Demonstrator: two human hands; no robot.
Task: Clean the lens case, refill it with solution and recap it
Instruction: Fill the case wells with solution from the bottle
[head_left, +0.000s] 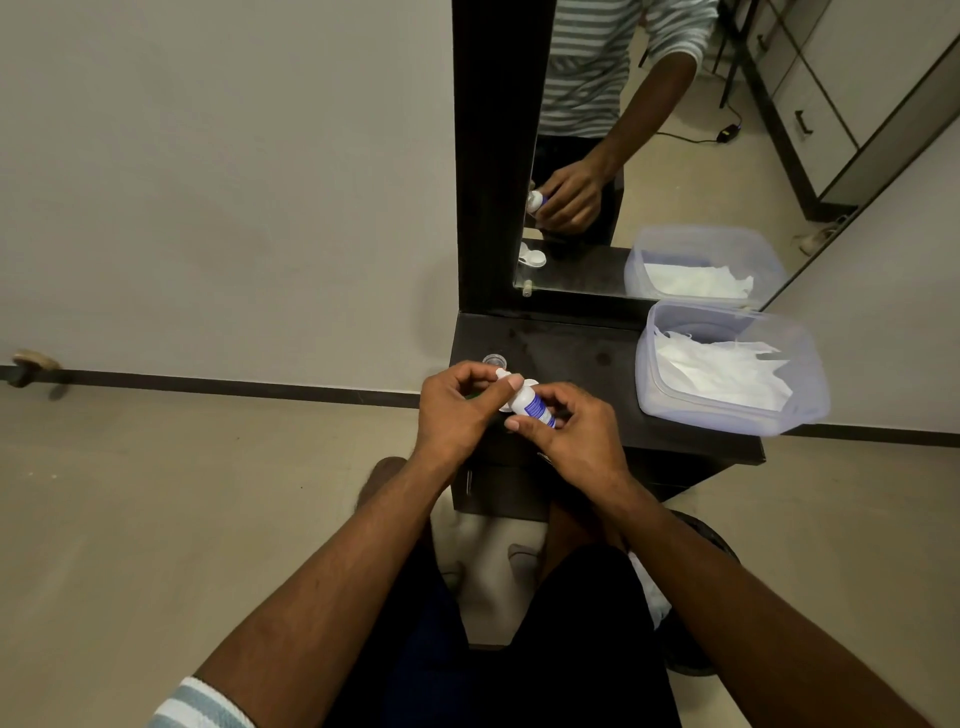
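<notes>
Between both hands, the solution bottle (531, 406) is gripped: right hand (571, 436) around its body, left hand (457, 410) pinching its tip; right of them, a plastic tub (727, 410) holds white tissues (722, 371).

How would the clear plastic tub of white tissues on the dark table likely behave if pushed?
The clear plastic tub probably slides easily: it looks thin-walled and holds only white tissues. It seems unlikely to tip, being low and wide. It stands near the dark table edge, so it could fall.

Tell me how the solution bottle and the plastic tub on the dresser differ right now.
The solution bottle is small, opaque white with a blue label; the plastic tub is far larger and see-through. The bottle is held tilted above the dresser top by the left hand and right hand; the tub rests flat on it, untouched. The tub is open, holding white tissues.
</notes>
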